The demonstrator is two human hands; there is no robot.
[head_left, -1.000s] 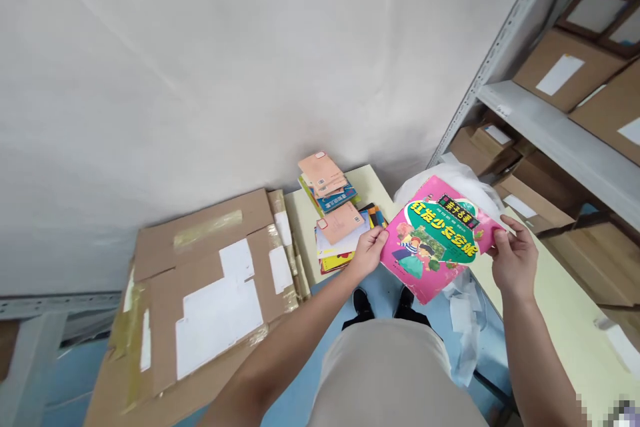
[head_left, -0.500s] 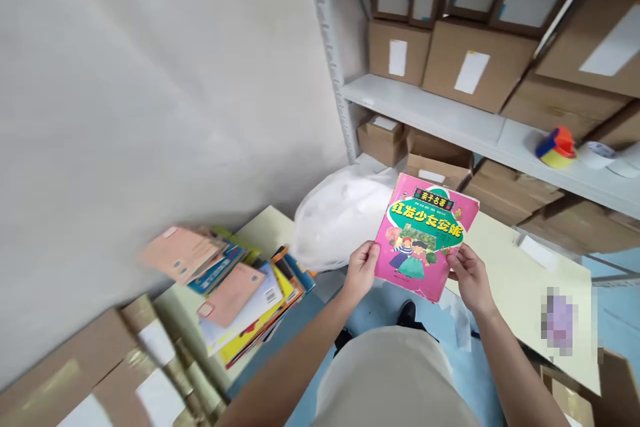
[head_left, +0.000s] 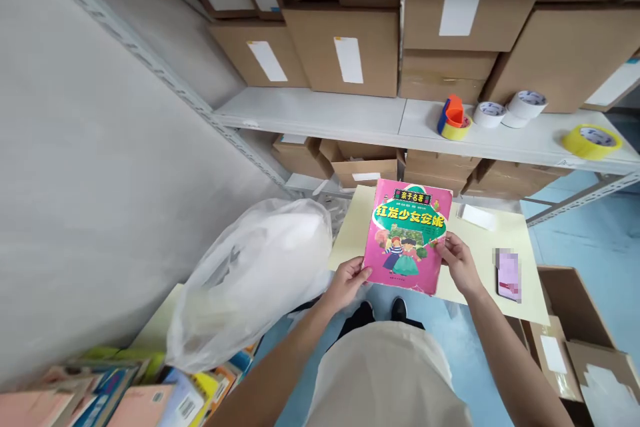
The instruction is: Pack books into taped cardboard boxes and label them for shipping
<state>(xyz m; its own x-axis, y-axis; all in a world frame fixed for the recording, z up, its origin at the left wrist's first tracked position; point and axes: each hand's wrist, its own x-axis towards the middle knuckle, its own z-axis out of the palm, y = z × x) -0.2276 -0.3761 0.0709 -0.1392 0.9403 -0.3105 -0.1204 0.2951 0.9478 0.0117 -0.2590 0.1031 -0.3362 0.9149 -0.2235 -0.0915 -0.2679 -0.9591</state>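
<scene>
A pink picture book (head_left: 407,237) with yellow Chinese title letters and two cartoon figures is held up in front of my body, its cover facing me. My left hand (head_left: 347,282) pinches its lower left edge, thumb on the cover. On the right edge, my right hand (head_left: 459,263) grips it, fingers partly hidden behind the book. Beneath and beyond it lies a pale yellow tabletop (head_left: 480,280). To the left is a big translucent white plastic bag (head_left: 260,267), apart from my hands.
Books (head_left: 120,387) are piled at lower left. A phone (head_left: 509,277) lies on the table. The grey shelf (head_left: 310,110) ahead carries cardboard boxes (head_left: 345,53), a tape dispenser (head_left: 454,119) and yellow tape (head_left: 593,141). An open carton (head_left: 575,300) stands at right.
My view has turned right, so the shelf, table and bag now appear further left and the book pile lies at the lower left corner. Both hands keep hold of the book.
</scene>
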